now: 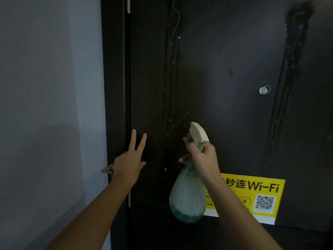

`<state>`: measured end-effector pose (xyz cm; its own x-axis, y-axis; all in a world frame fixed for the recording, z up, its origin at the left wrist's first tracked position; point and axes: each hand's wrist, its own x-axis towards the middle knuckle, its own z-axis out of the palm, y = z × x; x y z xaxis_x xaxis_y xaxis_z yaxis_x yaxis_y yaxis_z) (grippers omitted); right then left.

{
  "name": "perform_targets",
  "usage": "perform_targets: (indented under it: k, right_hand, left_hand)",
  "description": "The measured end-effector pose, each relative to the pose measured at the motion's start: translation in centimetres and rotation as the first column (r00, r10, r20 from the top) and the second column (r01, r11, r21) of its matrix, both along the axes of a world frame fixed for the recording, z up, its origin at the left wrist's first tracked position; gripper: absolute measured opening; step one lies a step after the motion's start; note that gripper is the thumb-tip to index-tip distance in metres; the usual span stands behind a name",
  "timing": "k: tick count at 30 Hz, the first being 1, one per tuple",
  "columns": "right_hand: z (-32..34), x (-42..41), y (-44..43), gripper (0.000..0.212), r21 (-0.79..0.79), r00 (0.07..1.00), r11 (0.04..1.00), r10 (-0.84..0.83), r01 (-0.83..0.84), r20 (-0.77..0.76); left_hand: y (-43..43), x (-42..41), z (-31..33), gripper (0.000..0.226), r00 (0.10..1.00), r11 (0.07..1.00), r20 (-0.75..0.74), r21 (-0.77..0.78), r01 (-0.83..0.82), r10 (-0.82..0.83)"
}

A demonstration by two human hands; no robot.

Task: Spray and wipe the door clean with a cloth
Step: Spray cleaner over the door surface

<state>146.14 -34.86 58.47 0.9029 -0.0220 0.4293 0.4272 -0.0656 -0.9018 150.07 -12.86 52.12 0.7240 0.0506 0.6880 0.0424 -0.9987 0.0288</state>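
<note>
We face a dark door (225, 60) streaked with wet runs and drips, and the yellow Wi-Fi sticker (255, 197) low on it serves as our landmark. Just left of that sticker our right hand (201, 157) has its grip closed around the neck of a green spray bottle (187, 195), a finger at the trigger. The bottle's pale nozzle head (198, 132) rises above the sticker's left end and points up and left toward the door; its round body hangs down, overlapping the sticker's left edge. Farther left of the sticker, our left hand (128, 165) is lifted by the door's edge with two fingers (138, 143) spread upward; whether the rest of its grip has hold of anything we cannot tell. Above the sticker's right part sits a small round peephole (263, 90). A grey wall (50, 105) lies well to the left, beyond the door frame (115, 87).
</note>
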Motion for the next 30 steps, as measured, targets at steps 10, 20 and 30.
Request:
perform_targets:
  k: [10,20,30]
  right_hand:
    - [0.2,0.4,2.6,0.013,-0.012,0.978,0.98,-0.198,0.199,0.065]
    - [-1.2,-0.3,3.1,0.012,0.093,0.984,0.983,-0.163,0.155,0.078]
    - [0.9,-0.7,3.2,0.016,0.239,0.96,0.962,-0.185,0.133,0.212]
  left_hand:
    - [2.3,1.1,-0.9,0.105,0.988,0.993,0.099,0.035,0.116,-0.119]
    - [1.4,0.3,-0.6,0.07,0.929,0.924,0.083,-0.105,0.367,-0.359]
    - [-2.2,-2.0,2.4,0.049,0.307,0.382,-0.288,-0.87,0.312,-0.907]
